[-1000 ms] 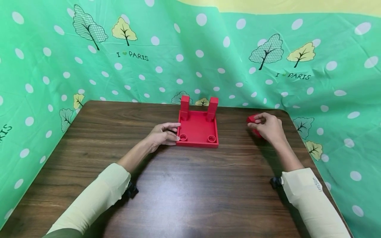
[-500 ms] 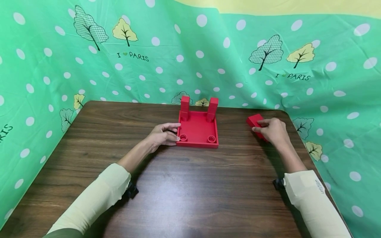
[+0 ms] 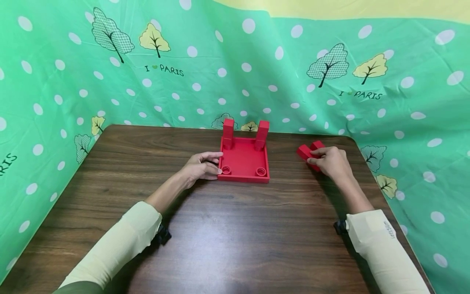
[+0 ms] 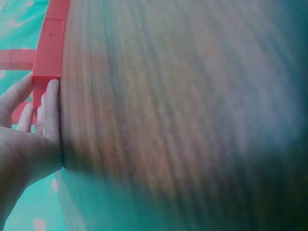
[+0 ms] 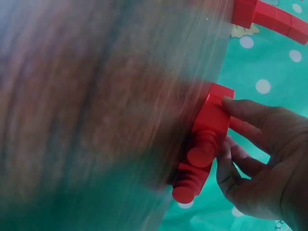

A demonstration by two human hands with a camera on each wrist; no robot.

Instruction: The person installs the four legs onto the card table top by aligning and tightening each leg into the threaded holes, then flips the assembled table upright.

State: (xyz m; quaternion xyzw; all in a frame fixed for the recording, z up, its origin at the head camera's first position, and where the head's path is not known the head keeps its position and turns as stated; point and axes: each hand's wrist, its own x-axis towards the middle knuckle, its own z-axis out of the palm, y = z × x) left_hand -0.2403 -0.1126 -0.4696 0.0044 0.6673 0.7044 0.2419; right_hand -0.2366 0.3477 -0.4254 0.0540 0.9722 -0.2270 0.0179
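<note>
Right hand (image 3: 332,163) pinched red block (image 5: 211,113) partly hiding second block (image 5: 191,175); left hand (image 3: 200,166), fingers straightish, touched tray (image 3: 243,157), cropped in left-wrist view.

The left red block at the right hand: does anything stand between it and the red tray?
Nothing visible. In the head view, only tabletop shows between this red block and the red tray; the other red block is to its right, the left hand at the tray's left side.

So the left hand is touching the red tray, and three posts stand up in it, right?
Not three: the head view shows just two, a left post and a right post, standing in the red tray. The left hand is touching it, as you said.
</note>
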